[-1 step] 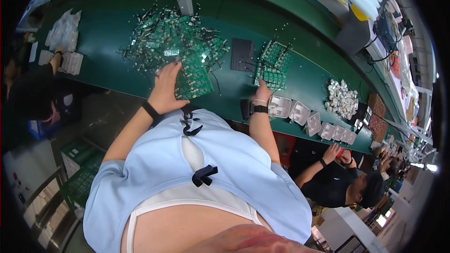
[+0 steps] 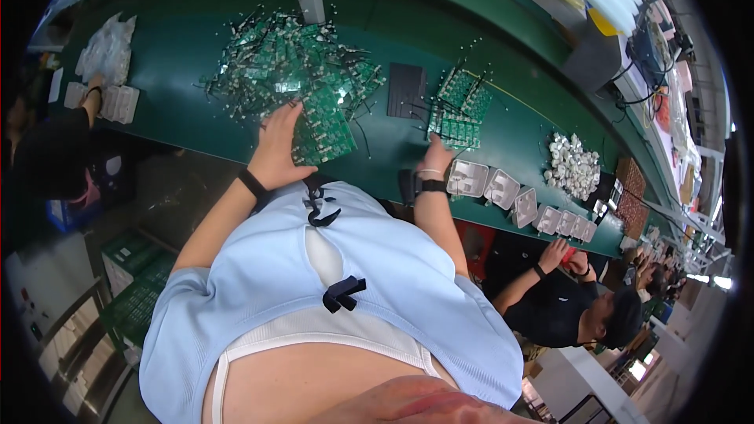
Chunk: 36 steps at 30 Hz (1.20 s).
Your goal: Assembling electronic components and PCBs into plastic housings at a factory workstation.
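Though contact unclear, board (image 2: 328,132) beside fingers (image 2: 291,113).

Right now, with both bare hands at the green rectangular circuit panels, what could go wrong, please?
The left hand is at one green rectangular circuit panel against a tangled heap of green boards and black wires; pulling it might drag part of the heap along. The right hand is close to a pale grey compartmented tray near the front edge of the green table; a careless movement might knock it off.
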### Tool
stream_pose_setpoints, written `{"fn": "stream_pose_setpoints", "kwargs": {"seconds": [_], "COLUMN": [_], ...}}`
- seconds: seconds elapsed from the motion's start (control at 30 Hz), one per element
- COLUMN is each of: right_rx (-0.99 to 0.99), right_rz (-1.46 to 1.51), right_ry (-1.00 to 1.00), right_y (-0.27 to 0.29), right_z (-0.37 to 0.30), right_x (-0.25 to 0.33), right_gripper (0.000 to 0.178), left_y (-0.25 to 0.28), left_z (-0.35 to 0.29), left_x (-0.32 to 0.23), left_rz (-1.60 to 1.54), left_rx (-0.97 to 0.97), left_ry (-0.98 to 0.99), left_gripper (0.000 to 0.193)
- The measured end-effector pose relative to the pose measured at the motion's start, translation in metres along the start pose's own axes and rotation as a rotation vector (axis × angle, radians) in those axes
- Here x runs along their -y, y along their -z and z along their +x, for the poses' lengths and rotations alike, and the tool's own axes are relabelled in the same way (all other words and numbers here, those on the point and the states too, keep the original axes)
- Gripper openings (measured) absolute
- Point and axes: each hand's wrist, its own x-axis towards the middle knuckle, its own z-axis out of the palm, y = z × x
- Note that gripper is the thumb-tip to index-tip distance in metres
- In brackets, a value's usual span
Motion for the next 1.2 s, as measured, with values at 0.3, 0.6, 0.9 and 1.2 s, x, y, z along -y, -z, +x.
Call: {"fn": "stream_pose_setpoints", "kwargs": {"seconds": [0.3,0.6,0.9,1.2], "right_rx": [0.175,0.179,0.343,0.873], "right_rz": [-0.619,-1.051,-0.497,-1.016], "right_ry": [0.776,0.453,1.004,1.11], "right_y": [-0.074,-0.092,-0.002,0.054], "right_z": [0.008,-0.003,-0.048,-0.079], "right_x": [0.018,0.076,0.06,-0.005], "right_gripper": [0.088,0.118,0.111,0.099], "left_y": [0.001,0.005,-0.008,-0.048], "left_z": [0.008,-0.029,-0.041,0.0], "left_x": [-0.015,0.001,0.018,-0.001], "left_rz": [0.044,0.1,0.011,-0.132], "left_rx": [0.068,0.054,0.03,0.039], "left_ry": [0.077,0.161,0.179,0.021], "left_gripper": [0.126,0.126,0.13,0.13]}}
